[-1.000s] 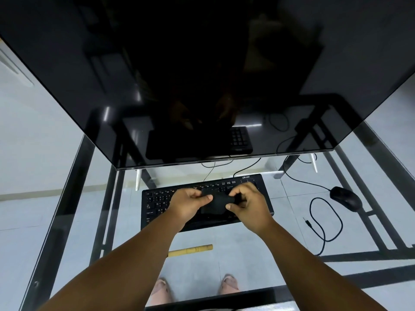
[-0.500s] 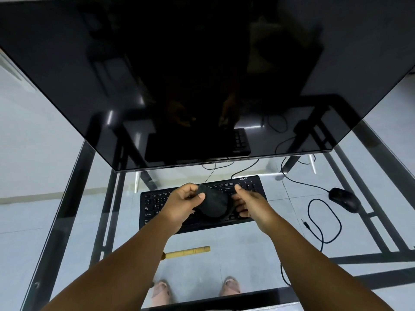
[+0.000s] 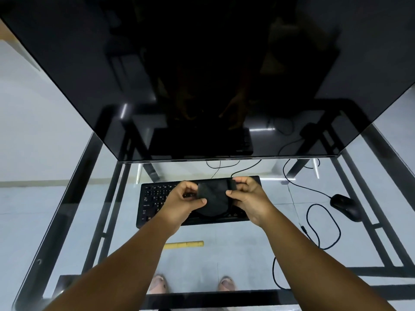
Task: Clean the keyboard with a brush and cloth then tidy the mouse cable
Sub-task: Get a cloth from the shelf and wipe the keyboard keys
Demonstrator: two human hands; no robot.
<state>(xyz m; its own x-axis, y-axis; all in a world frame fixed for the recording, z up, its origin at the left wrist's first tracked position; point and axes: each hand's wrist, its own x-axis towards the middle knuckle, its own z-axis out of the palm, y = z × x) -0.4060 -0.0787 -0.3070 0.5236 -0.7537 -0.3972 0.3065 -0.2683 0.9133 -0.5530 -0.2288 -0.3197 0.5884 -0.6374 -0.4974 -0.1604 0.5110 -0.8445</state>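
Head view: my left hand (image 3: 184, 202) and right hand (image 3: 248, 196) pinch the dark cloth (image 3: 214, 198) above the keyboard (image 3: 152, 198). I should fold it flat, then wipe in rows. The mouse (image 3: 345, 207) lies at three o'clock.

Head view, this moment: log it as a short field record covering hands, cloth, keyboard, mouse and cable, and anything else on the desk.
left hand: pinches the left edge of the cloth
right hand: pinches the right edge of the cloth
cloth: dark, held up between both hands over the keyboard
keyboard: black, on the glass desk below the monitor
mouse: black, right of the keyboard, untouched
mouse cable: loosely looped on the glass, not tidied
yellow handle: lies near the front of the desk
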